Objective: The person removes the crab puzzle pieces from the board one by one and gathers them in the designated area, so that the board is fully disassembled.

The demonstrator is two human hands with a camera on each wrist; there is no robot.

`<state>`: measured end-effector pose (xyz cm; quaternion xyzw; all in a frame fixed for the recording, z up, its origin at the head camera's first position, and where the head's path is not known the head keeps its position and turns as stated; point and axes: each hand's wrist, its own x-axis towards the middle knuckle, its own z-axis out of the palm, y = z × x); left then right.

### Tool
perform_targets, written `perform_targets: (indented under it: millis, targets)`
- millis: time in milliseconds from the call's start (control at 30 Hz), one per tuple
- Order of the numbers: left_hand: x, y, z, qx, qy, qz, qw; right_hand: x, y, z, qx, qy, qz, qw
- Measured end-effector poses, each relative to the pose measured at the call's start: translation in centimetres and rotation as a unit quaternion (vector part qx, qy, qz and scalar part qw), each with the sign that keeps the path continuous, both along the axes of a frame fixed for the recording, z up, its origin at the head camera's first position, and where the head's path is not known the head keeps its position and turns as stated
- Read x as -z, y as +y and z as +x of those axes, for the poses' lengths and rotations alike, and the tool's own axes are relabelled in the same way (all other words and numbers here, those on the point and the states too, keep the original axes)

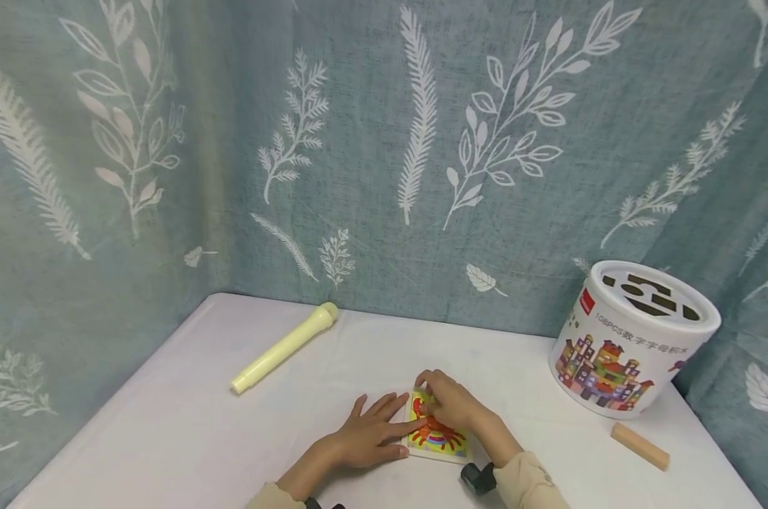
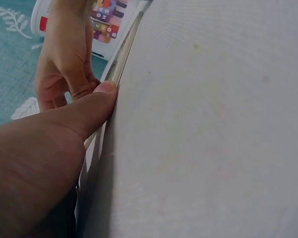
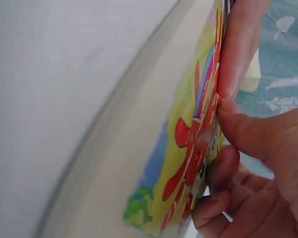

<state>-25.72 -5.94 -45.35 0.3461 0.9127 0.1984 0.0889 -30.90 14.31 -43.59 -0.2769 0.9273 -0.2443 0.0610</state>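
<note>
A small square crab picture puzzle (image 1: 440,441), with a pale border and visible seams, lies on the white table. My left hand (image 1: 368,437) rests at its left side with fingers spread; the index finger reaches onto the picture and the thumb touches the lower left edge. From the other side, my right hand (image 1: 455,404) bends over the upper part of the puzzle. In the right wrist view, the right thumb (image 3: 248,131) meets the picture beside a left fingertip, while the other fingers curl against its far part. The right hand hides part of the picture.
A pale yellow microphone-shaped stick (image 1: 285,348) lies at the back left of the table (image 1: 167,424). At the right stands a white block bucket (image 1: 619,346) with shaped holes in its lid. A wooden block (image 1: 640,446) lies in front of it. Patterned curtains (image 1: 371,155) hang behind.
</note>
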Motion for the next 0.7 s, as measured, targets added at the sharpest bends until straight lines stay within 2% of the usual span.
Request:
perform_targets:
  millis: [133, 300, 500, 700]
  targets:
    - [-0.2, -0.1, -0.1, 0.001, -0.004, 0.001, 1.0, 0.1, 0.0, -0.3, 0.028, -0.018, -0.044, 0.9985]
    - [-0.2, 0.0, -0.2, 0.007, -0.01, 0.008, 0.9999, 0.0, 0.1, -0.5, 0.056, -0.055, -0.072, 0.9943]
    - [-0.2, 0.2, -0.1, 0.001, -0.006, 0.004, 1.0, 0.2, 0.6, -0.7, 0.054, -0.051, -0.113, 0.9909]
    - [-0.4, 0.2, -0.1, -0.009, 0.003, -0.007, 0.9999, 0.5, 1.1, -1.2, 0.065, -0.055, -0.161, 0.9832]
